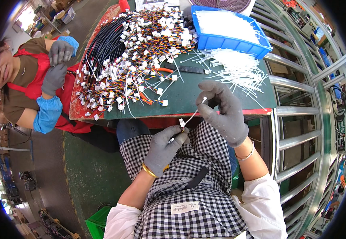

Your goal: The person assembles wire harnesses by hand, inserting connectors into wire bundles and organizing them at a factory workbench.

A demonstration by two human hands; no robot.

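A green tabletop [181,104] edged in red stands beside a roller conveyor [298,110] in a workshop. In front of it, the left hand [161,148] clamps wires [184,130] with a white connector [182,122]; a white cable tie [192,116] slants up and right, head end at the right hand [225,115], whose grip is unclear. The checked apron [173,224] bears a printed label [185,207].

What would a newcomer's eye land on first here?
First, probably the heap of multicoloured wires with white connectors, spread over the left of the green tabletop. Then the blue bin full of white cable ties at its far right, and the co-worker in a red apron at the picture's left. In the centre, the gloved left hand holds one white connector, with a single tie running up toward the gloved right hand.
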